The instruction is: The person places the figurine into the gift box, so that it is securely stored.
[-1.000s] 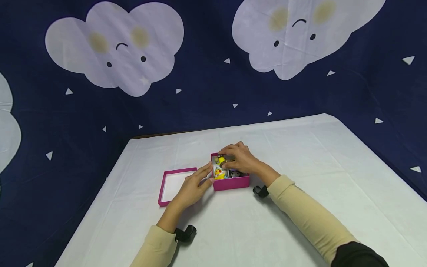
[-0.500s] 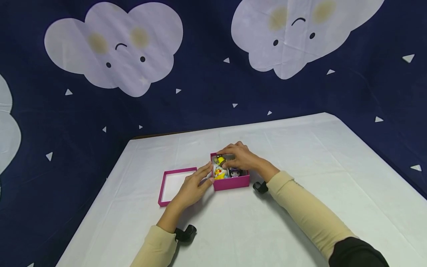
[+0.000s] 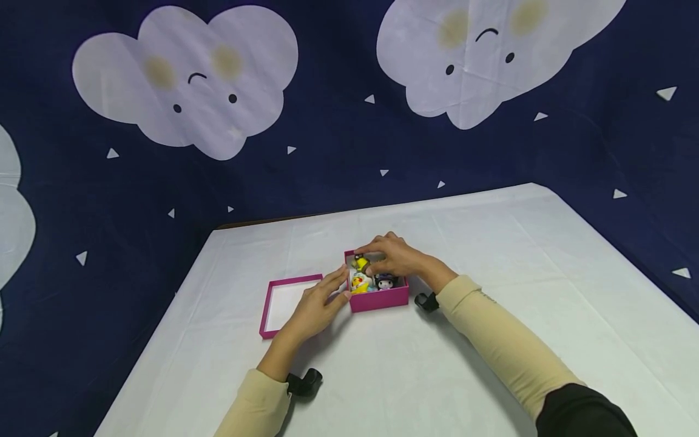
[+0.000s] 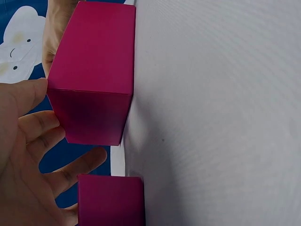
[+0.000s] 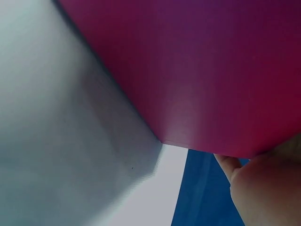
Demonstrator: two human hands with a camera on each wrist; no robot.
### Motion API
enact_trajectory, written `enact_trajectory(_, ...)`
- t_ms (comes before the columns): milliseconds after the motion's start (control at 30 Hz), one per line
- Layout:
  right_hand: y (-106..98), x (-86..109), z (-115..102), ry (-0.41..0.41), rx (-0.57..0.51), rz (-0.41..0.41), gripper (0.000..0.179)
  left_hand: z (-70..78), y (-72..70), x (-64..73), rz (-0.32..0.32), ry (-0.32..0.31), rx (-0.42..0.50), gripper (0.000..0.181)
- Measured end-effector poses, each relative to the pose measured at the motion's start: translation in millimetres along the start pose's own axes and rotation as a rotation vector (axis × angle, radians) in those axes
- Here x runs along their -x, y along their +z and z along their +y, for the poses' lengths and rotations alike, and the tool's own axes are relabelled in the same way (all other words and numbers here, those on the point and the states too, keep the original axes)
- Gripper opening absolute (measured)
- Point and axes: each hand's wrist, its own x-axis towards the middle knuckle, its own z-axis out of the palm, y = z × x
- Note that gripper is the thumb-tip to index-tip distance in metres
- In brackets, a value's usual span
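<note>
In the head view, an open magenta box (image 3: 379, 300) holds several small figurines. A white-and-yellow figurine (image 3: 360, 283) lies at its near left, and a purple-and-white figurine (image 3: 384, 281) at its near right. My right hand (image 3: 397, 257) reaches over the far side, with a yellow figurine (image 3: 361, 263) with dark parts between thumb and fingertips. The palm hides the far right of the box. My left hand (image 3: 314, 308) rests its fairly straight fingers and thumb against the box's left side; the left wrist view shows this left hand (image 4: 35, 150) touching the box (image 4: 96, 52).
A shallow magenta lid (image 3: 284, 300) with a white inside lies left of the box, partly behind the left hand. Everything stands on a white-covered table (image 3: 480, 243). A dark blue cloth (image 3: 338, 121) with white clouds hangs behind it.
The purple-and-white figurine shows more fully beside my right hand, which has shifted very slightly. My left hand, the box and the lid have stayed in place.
</note>
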Motion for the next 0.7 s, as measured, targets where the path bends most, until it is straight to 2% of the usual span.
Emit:
enact_trajectory(367, -0.7, 1.3, -4.5, 0.024, 0.02, -0.027, 0.051, -1.7, 0.9, 1.9, 0.015, 0.017, -0.001, 0.051)
enact_trajectory(700, 1.1, 2.4, -4.6, 0.055, -0.018, 0.013, 0.054, -0.6, 0.1, 2.5, 0.026, 0.04, 0.004, 0.05)
